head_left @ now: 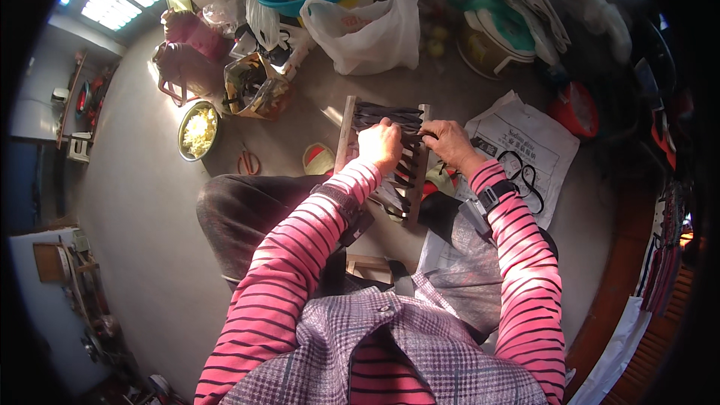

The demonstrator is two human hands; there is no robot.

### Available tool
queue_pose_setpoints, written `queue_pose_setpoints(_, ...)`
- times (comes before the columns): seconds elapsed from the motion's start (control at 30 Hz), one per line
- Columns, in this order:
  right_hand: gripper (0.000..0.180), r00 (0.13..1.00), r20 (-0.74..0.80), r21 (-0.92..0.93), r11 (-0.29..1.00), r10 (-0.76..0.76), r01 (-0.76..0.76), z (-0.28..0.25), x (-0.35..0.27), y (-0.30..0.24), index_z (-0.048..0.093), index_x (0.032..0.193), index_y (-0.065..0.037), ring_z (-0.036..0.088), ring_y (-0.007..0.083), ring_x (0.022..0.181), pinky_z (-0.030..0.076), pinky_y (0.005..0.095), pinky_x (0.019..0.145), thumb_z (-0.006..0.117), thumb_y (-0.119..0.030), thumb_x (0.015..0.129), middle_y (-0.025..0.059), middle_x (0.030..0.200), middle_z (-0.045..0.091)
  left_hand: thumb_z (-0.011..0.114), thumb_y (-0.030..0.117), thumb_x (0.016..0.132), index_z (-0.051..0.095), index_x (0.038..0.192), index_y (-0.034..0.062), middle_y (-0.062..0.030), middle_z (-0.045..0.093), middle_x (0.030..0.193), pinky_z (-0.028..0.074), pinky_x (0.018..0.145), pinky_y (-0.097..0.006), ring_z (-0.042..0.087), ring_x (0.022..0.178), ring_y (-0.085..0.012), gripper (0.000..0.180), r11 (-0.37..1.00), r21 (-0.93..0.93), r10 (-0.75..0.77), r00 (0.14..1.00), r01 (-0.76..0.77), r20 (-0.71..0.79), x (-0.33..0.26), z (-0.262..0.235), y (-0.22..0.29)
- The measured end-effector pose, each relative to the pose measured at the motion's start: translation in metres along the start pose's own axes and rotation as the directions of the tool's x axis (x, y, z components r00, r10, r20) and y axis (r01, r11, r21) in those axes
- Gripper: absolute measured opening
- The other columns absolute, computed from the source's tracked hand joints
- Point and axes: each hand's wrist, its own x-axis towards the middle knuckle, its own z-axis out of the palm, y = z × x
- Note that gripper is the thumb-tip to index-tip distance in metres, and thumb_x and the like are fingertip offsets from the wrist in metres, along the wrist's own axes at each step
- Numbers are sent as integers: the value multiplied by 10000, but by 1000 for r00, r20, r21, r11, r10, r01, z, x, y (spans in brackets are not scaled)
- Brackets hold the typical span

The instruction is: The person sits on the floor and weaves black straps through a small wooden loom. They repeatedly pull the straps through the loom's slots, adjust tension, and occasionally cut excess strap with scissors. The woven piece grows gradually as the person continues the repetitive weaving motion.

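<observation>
Right hand [450,141]: fingers pinched together on dark strips [386,115] at right rail of wooden frame [346,135], before lap. Left hand [381,142]: fingers curled over strips, grip hidden. Far end densely strung, near end gapped; seemingly partway done.

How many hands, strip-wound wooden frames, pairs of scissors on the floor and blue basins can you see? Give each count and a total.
Hands: 2 (left hand, right hand)
Strip-wound wooden frame: 1
Scissors: 1
Blue basin: 1
Total: 5
</observation>
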Motion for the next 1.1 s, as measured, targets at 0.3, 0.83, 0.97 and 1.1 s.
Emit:
queue_pose_setpoints(0.3,190,979,-195,23,998,-59,65,5,5,2,702,870,-97,629,283,877,501,353,759,633,-31,706,84,880,607,673,103,727,572,950,86,-54,574,908,544,629,-332,641,837,-220,245,958,286,3,992,33,-124,-7,-4,17)
queue_pose_setpoints(0.83,68,958,-202,-195,967,-202,163,2,6,-1,639,825,-135,636,301,818,517,427,702,641,-119,759,64,870,566,606,56,770,573,981,80,-84,606,937,538,657,-389,651,841,-287,215,989,78,135,980,-125,-144,-12,0,9)
queue_pose_setpoints(0.97,54,961,-153,-131,968,-232,213,9,10,-2,644,823,-149,636,293,841,516,432,711,628,-149,772,63,880,562,586,52,780,574,976,83,-93,607,930,532,666,-414,648,850,-305,198,994,-5,104,975,-107,-199,-15,3,9)
queue_pose_setpoints(1.1,85,981,-81,-74,982,-178,173,3,14,1,687,830,-156,647,282,880,515,420,740,641,-181,764,63,915,609,570,49,786,569,960,83,-112,601,928,530,686,-426,646,857,-312,177,993,-69,83,985,-94,-150,-15,4,6)
